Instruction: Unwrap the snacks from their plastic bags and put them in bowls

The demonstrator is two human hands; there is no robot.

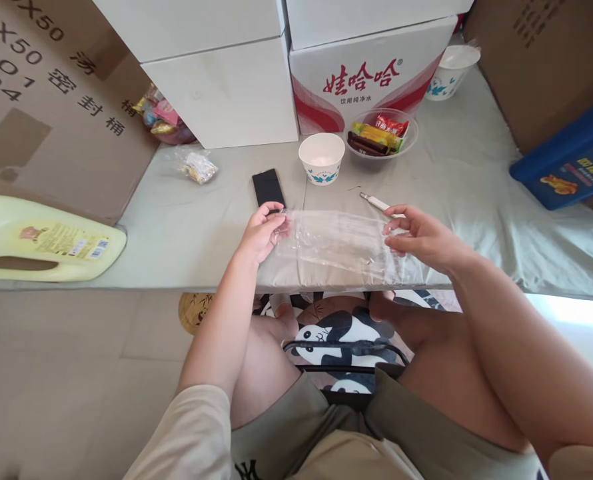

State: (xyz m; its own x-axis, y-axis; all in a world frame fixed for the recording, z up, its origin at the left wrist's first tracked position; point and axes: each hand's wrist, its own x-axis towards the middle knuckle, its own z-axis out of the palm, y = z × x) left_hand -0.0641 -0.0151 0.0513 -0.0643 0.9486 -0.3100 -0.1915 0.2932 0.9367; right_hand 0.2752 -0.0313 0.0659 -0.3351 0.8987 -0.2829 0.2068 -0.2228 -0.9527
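Note:
A clear plastic bag (334, 241) is stretched flat between my two hands, just above the near edge of the cloth-covered table. My left hand (265, 232) pinches its left end, thumb against fingers. At the opposite end, my right hand (421, 237) grips the bag with curled fingers. Beyond my left hand lies a black phone (268, 187). A slim white pen-like tool (375, 202) rests beside my right fingertips, partly hidden by them. Farther back stands a white paper cup (322, 159) with a blue leaf print.
Behind the cup is a clear bowl (410, 143) of wrapped snacks. White boxes (236, 100) and a printed carton (316, 87) line the back. A small snack packet (199, 167) and a yellow jug (96, 230) are left; a blue container (551, 173) and another paper cup (449, 73) are right.

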